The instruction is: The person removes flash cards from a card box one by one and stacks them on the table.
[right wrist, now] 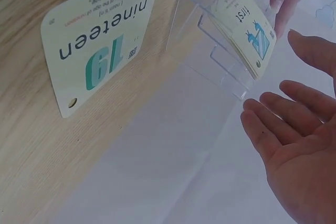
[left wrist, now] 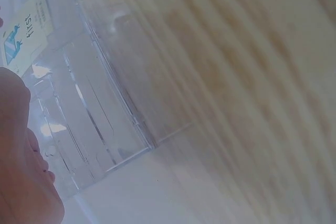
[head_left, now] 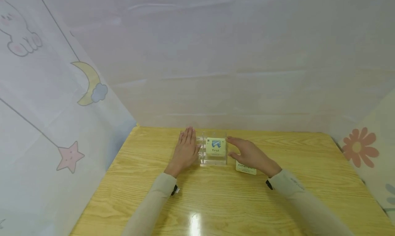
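Note:
A clear plastic box (head_left: 216, 161) with compartments stands near the table's far edge. In its right compartment lies a stack of cards, the top card (head_left: 215, 151) reading "first" beneath a blue picture. My left hand (head_left: 184, 151) lies with straight fingers along the box's left part; whether it presses down cannot be told. Just off the box's right side is my right hand (right wrist: 299, 129), its fingers loosely spread and nothing held. A card reading "nineteen" (right wrist: 100, 38) rests on the table, partly covered by the right hand in the head view. The left wrist view shows box walls (left wrist: 100, 103).
The wooden table (head_left: 216, 198) reaches back to a pale hanging sheet (head_left: 200, 58). On the left sheet are a moon (head_left: 87, 78) and a pink star (head_left: 70, 156); a red flower (head_left: 358, 147) is printed on the right one.

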A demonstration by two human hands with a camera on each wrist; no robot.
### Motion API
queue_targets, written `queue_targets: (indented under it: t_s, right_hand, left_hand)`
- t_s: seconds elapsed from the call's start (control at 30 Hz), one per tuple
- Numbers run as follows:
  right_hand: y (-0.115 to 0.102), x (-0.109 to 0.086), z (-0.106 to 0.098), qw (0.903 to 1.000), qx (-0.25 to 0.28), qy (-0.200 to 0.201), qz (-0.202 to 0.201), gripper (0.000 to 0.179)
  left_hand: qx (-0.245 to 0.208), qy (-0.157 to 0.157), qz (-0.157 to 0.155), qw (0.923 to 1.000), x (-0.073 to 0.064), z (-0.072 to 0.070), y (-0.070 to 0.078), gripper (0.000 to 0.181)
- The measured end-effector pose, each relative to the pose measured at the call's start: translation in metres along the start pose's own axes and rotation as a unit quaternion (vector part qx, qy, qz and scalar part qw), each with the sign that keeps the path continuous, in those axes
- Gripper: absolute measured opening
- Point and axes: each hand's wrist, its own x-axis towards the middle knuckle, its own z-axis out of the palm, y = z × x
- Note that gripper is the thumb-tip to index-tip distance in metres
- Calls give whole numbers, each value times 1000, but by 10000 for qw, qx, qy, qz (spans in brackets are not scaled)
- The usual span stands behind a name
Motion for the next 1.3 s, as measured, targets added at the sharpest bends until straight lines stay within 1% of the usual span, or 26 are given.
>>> queue_targets:
  t_s: [0.2,0.43,0.53,0.63,0.7,0.83,1.03,1.2,1.3]
  right_hand:
    - [-3,6,4,9992,-225,136,-296,62]
    - [-10,13,14,9986,-389,136,-329,61]
    - [-12,16,19,9970,-565,182,-501,63]
    - [-13,18,24,9930,-829,267,-803,63]
    - [-14,18,26,9905,-908,324,-984,64]
    - [-17,18,27,9863,-1057,333,-1222,66]
    - [-16,18,31,9806,-1420,341,-1310,68]
    - [-13,21,37,9730,-1833,417,-1343,66]
    - [-11,22,40,9693,-1956,510,-1401,66]
  left_hand:
    - [38,9,-23,10000,1,-1,-1,71]
    - [8,-17,-24,10000,0,-2,0,71]
    - [12,3,-25,10000,0,-1,0,71]
    - [67,45,-33,10000,-1,0,1,71]
    - [66,73,-39,9999,-1,0,1,71]
    - [20,108,-32,9999,-1,1,1,71]
    - [-65,99,-25,9999,-1,1,2,71]
    - [31,115,-35,9999,0,1,2,71]
    - [44,117,-30,9999,0,1,2,71]
